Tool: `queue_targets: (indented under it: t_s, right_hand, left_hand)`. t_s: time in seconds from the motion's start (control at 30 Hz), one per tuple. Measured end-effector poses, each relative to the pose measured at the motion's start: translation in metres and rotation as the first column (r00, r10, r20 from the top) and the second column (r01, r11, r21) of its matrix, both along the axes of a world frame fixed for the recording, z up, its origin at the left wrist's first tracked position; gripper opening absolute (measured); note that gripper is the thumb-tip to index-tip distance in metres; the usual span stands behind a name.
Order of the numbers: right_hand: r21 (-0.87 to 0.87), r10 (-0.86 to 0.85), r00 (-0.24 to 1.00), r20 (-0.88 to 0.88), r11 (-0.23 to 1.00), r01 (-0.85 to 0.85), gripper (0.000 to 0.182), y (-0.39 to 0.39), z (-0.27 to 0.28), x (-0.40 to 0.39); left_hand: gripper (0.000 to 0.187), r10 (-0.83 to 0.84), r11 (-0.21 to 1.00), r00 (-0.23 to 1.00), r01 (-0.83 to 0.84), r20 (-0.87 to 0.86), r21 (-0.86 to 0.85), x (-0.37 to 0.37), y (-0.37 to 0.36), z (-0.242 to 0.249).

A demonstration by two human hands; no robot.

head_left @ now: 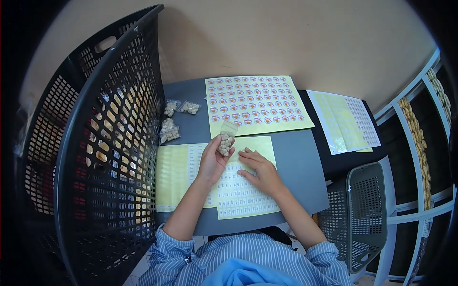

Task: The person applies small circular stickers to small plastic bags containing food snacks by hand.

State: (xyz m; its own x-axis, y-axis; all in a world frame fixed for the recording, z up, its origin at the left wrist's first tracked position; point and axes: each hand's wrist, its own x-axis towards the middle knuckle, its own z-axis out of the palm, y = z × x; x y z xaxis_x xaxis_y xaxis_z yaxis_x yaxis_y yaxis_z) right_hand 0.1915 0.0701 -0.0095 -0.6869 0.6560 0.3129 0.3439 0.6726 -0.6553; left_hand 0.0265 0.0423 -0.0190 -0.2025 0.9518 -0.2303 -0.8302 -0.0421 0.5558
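My left hand point(213, 159) is closed around a small clear zip bag point(225, 144) of pale, rounded pieces, its zip end pointing up and away from me. Just right of it, my right hand point(259, 170) rests low over a sheet of small printed labels point(245, 195), fingers apart and apparently holding nothing. Part of that sheet is bare yellow backing. It overlaps another yellow label sheet point(174, 178) on its left. Beyond both hands lies a big sheet of round orange-and-white stickers point(257, 100).
More filled zip bags point(190, 108) lie at the table's back left, beside a tall dark perforated basket point(109, 157). A partly used sticker sheet point(346, 119) lies on a black surface at right. Below it stands a green basket point(367, 214), near a white-framed rack point(415, 143).
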Motion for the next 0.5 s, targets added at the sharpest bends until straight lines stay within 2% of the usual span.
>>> queue_targets:
  t_s: [0.5]
  right_hand:
    - [-0.018, -0.054, 0.994, -0.092, 0.998, 0.052, 0.016, -0.0017, -0.0022, -0.0031]
  left_hand:
    - [0.027, -0.011, 1.0, 1.0, 0.011, -0.025, -0.024, -0.0002, 0.0012, -0.0026]
